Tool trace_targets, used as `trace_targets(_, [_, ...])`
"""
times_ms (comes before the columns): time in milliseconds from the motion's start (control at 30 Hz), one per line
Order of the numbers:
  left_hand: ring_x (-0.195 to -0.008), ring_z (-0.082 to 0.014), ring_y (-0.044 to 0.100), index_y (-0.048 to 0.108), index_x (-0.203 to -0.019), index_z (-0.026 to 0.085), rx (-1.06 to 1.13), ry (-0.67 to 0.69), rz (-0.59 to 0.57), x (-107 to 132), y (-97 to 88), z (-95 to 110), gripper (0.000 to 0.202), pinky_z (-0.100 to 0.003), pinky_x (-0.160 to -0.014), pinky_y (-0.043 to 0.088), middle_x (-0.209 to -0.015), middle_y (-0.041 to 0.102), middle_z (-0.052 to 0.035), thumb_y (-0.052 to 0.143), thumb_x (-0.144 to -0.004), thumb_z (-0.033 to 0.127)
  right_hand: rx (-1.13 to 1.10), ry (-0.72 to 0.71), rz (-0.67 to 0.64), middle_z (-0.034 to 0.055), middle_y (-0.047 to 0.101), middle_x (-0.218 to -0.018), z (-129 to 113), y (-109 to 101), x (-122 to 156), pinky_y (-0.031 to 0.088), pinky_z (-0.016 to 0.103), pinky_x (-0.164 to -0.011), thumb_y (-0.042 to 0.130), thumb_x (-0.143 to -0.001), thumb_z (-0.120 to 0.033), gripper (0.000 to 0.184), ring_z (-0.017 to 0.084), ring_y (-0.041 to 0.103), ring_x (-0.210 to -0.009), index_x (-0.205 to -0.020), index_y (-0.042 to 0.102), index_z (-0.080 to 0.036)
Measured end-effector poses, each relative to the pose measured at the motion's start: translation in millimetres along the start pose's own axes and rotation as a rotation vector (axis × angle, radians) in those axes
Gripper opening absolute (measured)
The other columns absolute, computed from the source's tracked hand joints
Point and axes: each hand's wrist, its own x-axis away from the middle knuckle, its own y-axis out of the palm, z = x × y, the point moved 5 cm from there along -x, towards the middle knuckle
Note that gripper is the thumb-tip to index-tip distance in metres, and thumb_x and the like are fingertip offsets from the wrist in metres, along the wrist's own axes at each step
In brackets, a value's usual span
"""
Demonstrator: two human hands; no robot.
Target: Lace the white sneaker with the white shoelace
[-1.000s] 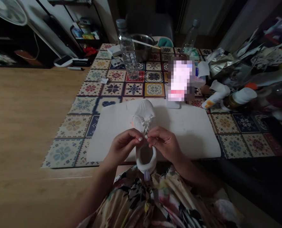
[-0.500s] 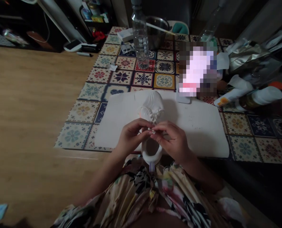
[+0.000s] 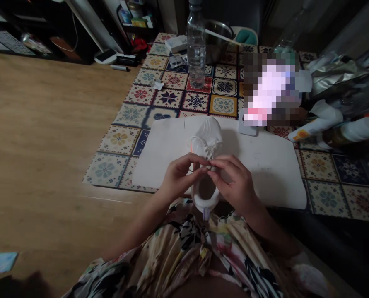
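Our left hand and right hand pinch the lace, covering part of the shoe on the white mat, heel past its near edge. We see a pixelated screen at the mat's far edge; beyond the mat, a bottle, then a pot.

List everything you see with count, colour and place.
Shoe: one, white, on mat
Shoelace: count unclear, white, on shoe
Mat: one, white, on table
Table: one, multicoloured, centre
Bottles: two, clear, table's far part
Pot: one, metallic, behind left bottle
Pixelated object: one, pinkish, beyond mat
Box: one, white, table's far left
Clutter: uncounted, mixed colours, right
Furniture: uncounted, dark, upper left
Flat item: one, light blue, floor
Garment: one, floral, bottom
Left hand, right hand: two, bare, pinching shoelace
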Motion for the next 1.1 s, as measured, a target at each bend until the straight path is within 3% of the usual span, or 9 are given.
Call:
trace_targets(167, [-0.074, -0.0153, 0.060, 0.073, -0.084, 0.020, -0.092, 0.094, -0.004, -4, -0.3, 7, 0.017, -0.029, -0.071, 0.047, -0.078, 0.069, -0.0038, 0.075, -0.081, 0.037, 0.066, 0.037, 0.012, 0.0046, 0.065, -0.086, 6, 0, 0, 0.047, 0.039, -0.082, 0.060, -0.092, -0.020, 0.008, 0.021, 0.057, -0.086, -0.086, 0.066, -0.021])
trace_targets(367, [-0.071, -0.0154, 0.059, 0.070, -0.075, 0.019, -0.129, 0.084, 0.007, -9, 1.1, 11, 0.028, -0.029, -0.071, 0.047, -0.075, 0.067, -0.0039, 0.071, -0.082, 0.046, -0.382, 0.253, -0.154, 0.0001, 0.058, -0.079, 19, 12, -1, 0.047, 0.031, -0.075, 0.052, -0.095, -0.025, 0.018, 0.016, 0.058, -0.080, -0.079, 0.060, -0.022])
trace_targets(467, [-0.068, -0.0145, 0.057, 0.069, -0.073, 0.018, -0.112, 0.034, 0.031, -9, 0.9, 9, 0.032, -0.029, -0.070, 0.046, -0.070, 0.064, -0.0021, 0.071, -0.081, 0.049, -0.309, 0.183, -0.153, 0.0013, 0.058, -0.087, 17, 10, 0, 0.047, 0.031, -0.077, 0.057, -0.089, -0.022, 0.002, 0.017, 0.058, -0.085, -0.088, 0.058, -0.022])
trace_targets(600, [-0.065, -0.0134, 0.054, 0.066, -0.070, 0.018, -0.062, -0.037, 0.036, -10, 2.0, 4, 0.035, -0.027, -0.066, 0.044, -0.068, 0.061, -0.0006, 0.073, -0.079, 0.051, 0.032, -0.047, -0.023, 0.0033, 0.064, -0.094, 6, 5, 2, 0.046, 0.035, -0.081, 0.062, -0.088, -0.017, 0.015, 0.020, 0.060, -0.089, -0.101, 0.058, -0.025])
trace_targets(733, [-0.065, -0.0137, 0.054, 0.066, -0.069, 0.017, -0.002, -0.119, 0.015, -11, 1.9, -1, 0.039, -0.027, -0.064, 0.044, -0.068, 0.062, -0.0016, 0.074, -0.075, 0.055, 0.235, -0.246, 0.000, 0.0027, 0.069, -0.095, -6, 6, 3, 0.046, 0.035, -0.081, 0.060, -0.091, -0.014, 0.020, 0.019, 0.063, -0.088, -0.104, 0.063, -0.028])
trace_targets(867, [-0.062, -0.0125, 0.052, 0.066, -0.068, 0.016, 0.046, -0.180, 0.003, -13, -2.1, -7, 0.037, -0.026, -0.061, 0.042, -0.066, 0.061, -0.0008, 0.077, -0.074, 0.051, 0.094, -0.229, 0.047, 0.0018, 0.069, -0.088, -6, -3, 0, 0.048, 0.036, -0.082, 0.062, -0.091, -0.019, 0.010, 0.019, 0.064, -0.087, -0.090, 0.066, -0.027])
trace_targets(1100, [-0.062, -0.0118, 0.050, 0.062, -0.069, 0.016, -0.098, -0.091, 0.140, -25, -12.6, -22, 0.027, -0.024, -0.058, 0.039, -0.066, 0.058, -0.0002, 0.072, -0.080, 0.039, -0.074, -0.244, -0.106, -0.0008, 0.072, -0.078, 1, -7, 9, 0.045, 0.038, -0.081, 0.065, -0.091, -0.022, 0.010, 0.018, 0.064, -0.080, -0.080, 0.064, -0.023])
